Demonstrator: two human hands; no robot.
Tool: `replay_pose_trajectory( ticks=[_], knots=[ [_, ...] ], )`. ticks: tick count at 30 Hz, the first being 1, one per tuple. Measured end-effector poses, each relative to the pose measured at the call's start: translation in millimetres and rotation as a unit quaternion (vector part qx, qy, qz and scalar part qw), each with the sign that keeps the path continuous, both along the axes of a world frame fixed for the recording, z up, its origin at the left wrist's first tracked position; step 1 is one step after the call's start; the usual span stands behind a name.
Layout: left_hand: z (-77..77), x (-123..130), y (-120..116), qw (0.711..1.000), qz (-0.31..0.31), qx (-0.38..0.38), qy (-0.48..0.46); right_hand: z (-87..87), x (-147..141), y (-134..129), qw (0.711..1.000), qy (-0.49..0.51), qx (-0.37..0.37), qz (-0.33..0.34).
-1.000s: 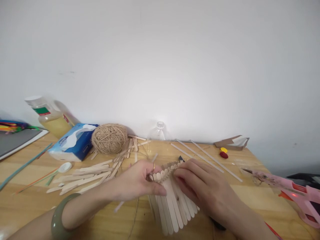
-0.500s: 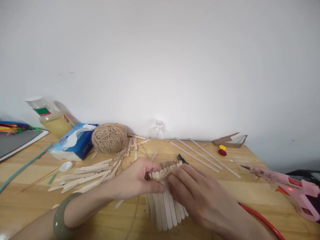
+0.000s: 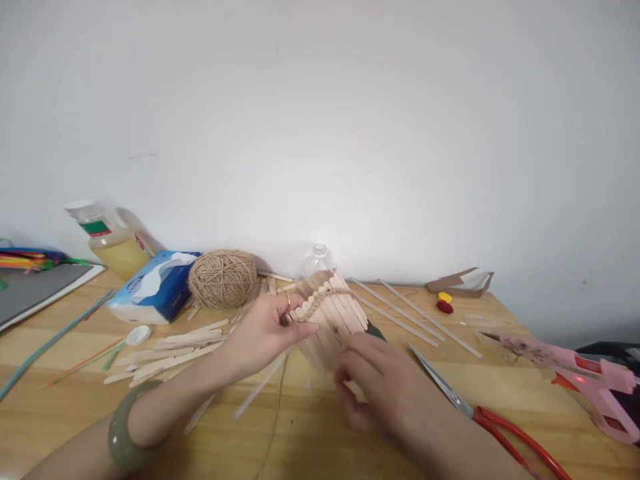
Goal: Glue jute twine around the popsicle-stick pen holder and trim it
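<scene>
A holder made of wooden craft sticks point(image 3: 335, 320) stands tilted at the middle of the table, with twine point(image 3: 324, 298) round its upper part. My left hand point(image 3: 273, 320) grips its left upper edge between thumb and fingers. Just below and right of the holder is my right hand point(image 3: 373, 380), its fingers curled and somewhat blurred; whether anything is between them cannot be made out. A strand of twine trails down the table below my left hand.
Red-handled scissors point(image 3: 467, 408) lie right of my right hand, with a pink glue gun point(image 3: 575, 367) beyond. Glue sticks point(image 3: 405, 313) lie behind. Leftward are loose sticks point(image 3: 175, 350), a twine ball point(image 3: 223, 279), a tissue pack point(image 3: 153, 287) and a bottle point(image 3: 113, 243).
The stick holder has been raised and tilted, showing the twine across its side. My right hand has come away from its top edge and moved down, uncovering the scissors.
</scene>
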State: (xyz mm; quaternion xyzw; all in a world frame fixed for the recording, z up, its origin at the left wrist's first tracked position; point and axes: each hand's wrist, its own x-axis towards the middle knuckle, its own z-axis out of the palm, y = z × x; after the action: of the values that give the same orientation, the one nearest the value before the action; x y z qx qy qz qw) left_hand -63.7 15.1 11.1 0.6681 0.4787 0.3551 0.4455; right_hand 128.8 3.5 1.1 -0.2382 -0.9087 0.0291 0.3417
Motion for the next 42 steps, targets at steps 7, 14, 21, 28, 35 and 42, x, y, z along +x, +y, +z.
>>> replay_pose_trajectory(
  ticks=[7,14,21,28,35,42],
  knots=[
    [13.1,-3.5,-6.7,0.986,-0.088,-0.053,-0.128,23.4,17.8,-4.9,0.988,0.063,-0.122,-0.067],
    [7.6,-2.8,-9.2,0.993,-0.075,-0.021,-0.090,24.9,13.1,0.2,0.992,0.080,0.019,-0.096],
    [5.3,0.9,-11.6,0.994,-0.082,-0.005,-0.070,21.8,11.4,0.9,0.992,0.051,0.092,-0.070],
    [9.8,5.1,-14.7,0.995,-0.100,0.004,-0.026,21.5,10.3,-7.3,0.977,-0.078,0.187,-0.062],
    [10.4,6.7,-15.7,0.981,-0.117,0.114,0.102,16.0,5.3,-9.6,0.969,-0.126,0.198,-0.083],
    [2.9,12.0,-14.9,0.987,-0.096,0.082,0.096,6.6,5.7,-0.2,0.967,-0.126,0.189,-0.113]
  ],
)
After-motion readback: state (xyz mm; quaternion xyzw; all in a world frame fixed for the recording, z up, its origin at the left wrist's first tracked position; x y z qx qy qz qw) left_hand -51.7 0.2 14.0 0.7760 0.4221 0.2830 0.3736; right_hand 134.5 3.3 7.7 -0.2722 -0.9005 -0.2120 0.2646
